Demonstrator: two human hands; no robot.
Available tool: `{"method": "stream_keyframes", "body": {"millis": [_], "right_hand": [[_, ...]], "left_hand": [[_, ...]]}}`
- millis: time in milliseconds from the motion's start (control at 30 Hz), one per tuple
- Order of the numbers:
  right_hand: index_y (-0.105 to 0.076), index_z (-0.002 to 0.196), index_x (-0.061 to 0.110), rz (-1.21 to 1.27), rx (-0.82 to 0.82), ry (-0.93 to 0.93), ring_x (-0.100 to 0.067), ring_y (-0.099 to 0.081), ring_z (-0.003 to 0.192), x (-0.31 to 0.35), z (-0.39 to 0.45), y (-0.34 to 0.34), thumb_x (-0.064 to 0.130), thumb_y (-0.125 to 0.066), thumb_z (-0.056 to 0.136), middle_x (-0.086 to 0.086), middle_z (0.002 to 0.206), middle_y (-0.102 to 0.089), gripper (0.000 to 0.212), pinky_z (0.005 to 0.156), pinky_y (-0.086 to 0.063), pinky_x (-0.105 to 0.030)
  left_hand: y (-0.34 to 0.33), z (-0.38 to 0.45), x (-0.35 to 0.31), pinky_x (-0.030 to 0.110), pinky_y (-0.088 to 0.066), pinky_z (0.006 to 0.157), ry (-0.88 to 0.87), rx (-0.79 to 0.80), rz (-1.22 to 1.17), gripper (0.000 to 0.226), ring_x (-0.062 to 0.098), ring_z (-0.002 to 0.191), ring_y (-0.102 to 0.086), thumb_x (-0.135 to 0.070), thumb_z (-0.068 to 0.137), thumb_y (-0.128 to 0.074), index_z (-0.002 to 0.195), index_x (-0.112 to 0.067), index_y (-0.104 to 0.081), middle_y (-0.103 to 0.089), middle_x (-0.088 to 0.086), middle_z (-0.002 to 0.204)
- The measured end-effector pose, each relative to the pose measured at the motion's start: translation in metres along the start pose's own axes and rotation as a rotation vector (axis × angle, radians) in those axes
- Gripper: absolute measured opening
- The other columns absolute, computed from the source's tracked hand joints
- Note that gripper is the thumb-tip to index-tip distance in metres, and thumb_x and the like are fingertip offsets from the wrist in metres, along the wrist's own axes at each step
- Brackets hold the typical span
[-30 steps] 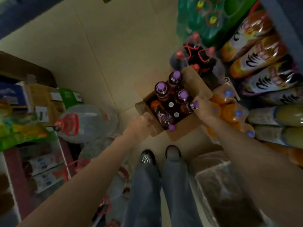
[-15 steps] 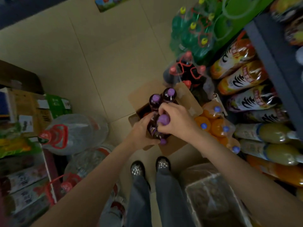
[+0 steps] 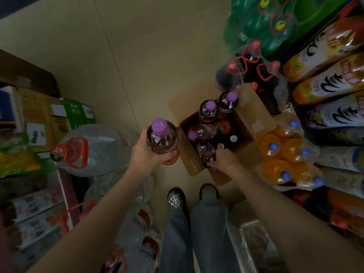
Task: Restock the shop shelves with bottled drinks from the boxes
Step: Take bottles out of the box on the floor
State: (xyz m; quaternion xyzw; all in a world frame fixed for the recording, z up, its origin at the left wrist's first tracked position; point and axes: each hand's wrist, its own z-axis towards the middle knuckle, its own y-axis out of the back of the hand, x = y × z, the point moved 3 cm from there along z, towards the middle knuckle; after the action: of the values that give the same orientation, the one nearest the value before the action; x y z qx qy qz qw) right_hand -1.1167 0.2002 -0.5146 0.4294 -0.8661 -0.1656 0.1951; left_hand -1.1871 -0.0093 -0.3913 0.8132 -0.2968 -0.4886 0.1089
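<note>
Head view, looking straight down: grey trouser legs (image 3: pixel 199 233) and two dark shoes (image 3: pixel 176 198) planted on a beige tiled floor (image 3: pixel 137 46). Left hand (image 3: pixel 145 156) raised beside the box, grip curled round the body of a purple-capped bottle (image 3: pixel 162 137) held upright, clear of the carton. Right hand (image 3: pixel 222 157) down inside the open cardboard box (image 3: pixel 256 123), grip wrapped round another purple-capped bottle lying (image 3: pixel 206 152) at the near end. Further in, one more bottle on its side and two standing at the far end (image 3: pixel 218 105). Right of the box, a shrink-wrapped pack of orange drinks (image 3: pixel 285 154) with blue caps; beyond, a pack of dark red-capped bottles (image 3: pixel 250 69), then green bottles (image 3: pixel 262 22). Along the right edge, big juice bottles (image 3: pixel 331 81) lying on a low shelf. On the left, large clear water jugs (image 3: pixel 94 148) with red handles and stacked cartons (image 3: pixel 39 119).
</note>
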Motion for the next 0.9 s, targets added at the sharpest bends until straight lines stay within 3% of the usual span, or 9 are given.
{"method": "stream_keyframes", "body": {"millis": [100,167,233,333,433,533,633,800,900], "right_hand": [[-0.024,0.131,0.001,-0.125,-0.169,-0.066,-0.035,-0.05,0.115,0.003,0.011,-0.031,0.023,-0.061,0.088,-0.02,0.126,-0.052,0.061,0.092,-0.041,-0.038],[-0.023,0.13,0.001,-0.141,-0.243,-0.062,-0.036,-0.051,0.114,0.005,0.006,-0.033,0.018,-0.059,0.089,-0.021,0.125,-0.054,0.057,0.092,-0.041,-0.038],[-0.026,0.13,0.003,-0.107,-0.268,-0.018,-0.037,-0.05,0.115,0.011,-0.006,-0.019,0.019,-0.063,0.086,-0.021,0.125,-0.052,0.06,0.092,-0.042,-0.04],[-0.029,0.133,0.005,-0.064,-0.296,0.038,-0.037,-0.05,0.117,0.029,-0.042,0.022,0.023,-0.066,0.084,-0.02,0.125,-0.053,0.064,0.093,-0.043,-0.042],[-0.048,0.118,0.008,-0.02,-0.364,0.116,-0.034,-0.054,0.111,0.038,-0.095,0.07,0.026,-0.066,0.082,-0.015,0.118,-0.057,0.045,0.086,-0.046,-0.039],[-0.048,0.094,0.013,0.052,-0.446,0.209,-0.034,-0.057,0.1,0.021,-0.166,0.11,0.029,-0.067,0.078,-0.015,0.103,-0.06,0.029,0.073,-0.043,-0.034],[-0.048,0.087,0.014,0.176,-0.645,0.239,-0.033,-0.057,0.093,-0.01,-0.254,0.137,0.03,-0.07,0.075,-0.014,0.094,-0.062,0.03,0.067,-0.038,-0.033],[-0.057,0.1,0.01,0.21,-0.997,0.313,-0.032,-0.058,0.097,-0.06,-0.439,0.15,0.031,-0.071,0.073,-0.014,0.096,-0.064,0.037,0.074,-0.039,-0.035],[-0.065,0.097,0.009,0.297,-1.236,0.321,-0.031,-0.06,0.097,-0.095,-0.566,0.156,0.027,-0.072,0.073,-0.014,0.095,-0.068,0.031,0.081,-0.043,-0.037]], "left_hand": [[-0.004,-0.002,0.018,0.015,-0.041,0.087,0.0,-0.023,-0.036,0.083,0.007,0.104,-0.055,-0.054,0.036,-0.071,0.112,-0.033,-0.045,-0.056,-0.022,0.102],[-0.008,-0.006,0.024,0.016,-0.041,0.089,0.013,-0.043,-0.088,0.085,0.007,0.106,-0.054,-0.051,0.037,-0.072,0.115,-0.031,-0.045,-0.057,-0.019,0.105],[-0.01,-0.014,0.019,0.024,-0.043,0.092,0.011,-0.047,-0.107,0.088,0.01,0.107,-0.055,-0.048,0.036,-0.075,0.117,-0.028,-0.046,-0.058,-0.014,0.107],[-0.006,-0.031,-0.004,0.021,-0.041,0.089,-0.021,-0.014,-0.084,0.087,0.01,0.105,-0.056,-0.032,0.044,-0.087,0.121,-0.023,-0.048,-0.059,-0.012,0.107],[0.006,-0.056,-0.041,0.017,-0.039,0.084,-0.07,-0.024,-0.07,0.078,0.009,0.102,-0.055,-0.011,0.056,-0.087,0.124,-0.017,-0.049,-0.058,-0.009,0.106],[0.016,-0.092,-0.083,0.015,-0.039,0.078,-0.134,0.006,-0.074,0.078,0.007,0.096,-0.055,-0.028,0.046,-0.089,0.112,-0.024,-0.049,-0.058,-0.015,0.099],[0.02,-0.137,-0.121,0.019,-0.04,0.083,-0.211,0.016,-0.09,0.085,0.007,0.095,-0.056,-0.053,0.027,-0.072,0.105,-0.033,-0.045,-0.057,-0.019,0.096],[0.011,-0.246,-0.188,0.023,-0.042,0.09,-0.413,0.064,-0.047,0.088,0.015,0.105,-0.059,-0.04,0.033,-0.083,0.114,-0.023,-0.053,-0.062,-0.006,0.108],[0.001,-0.318,-0.234,0.037,-0.046,0.097,-0.533,0.1,-0.059,0.092,0.017,0.108,-0.06,-0.046,0.032,-0.083,0.118,-0.025,-0.055,-0.066,-0.004,0.114]]}}
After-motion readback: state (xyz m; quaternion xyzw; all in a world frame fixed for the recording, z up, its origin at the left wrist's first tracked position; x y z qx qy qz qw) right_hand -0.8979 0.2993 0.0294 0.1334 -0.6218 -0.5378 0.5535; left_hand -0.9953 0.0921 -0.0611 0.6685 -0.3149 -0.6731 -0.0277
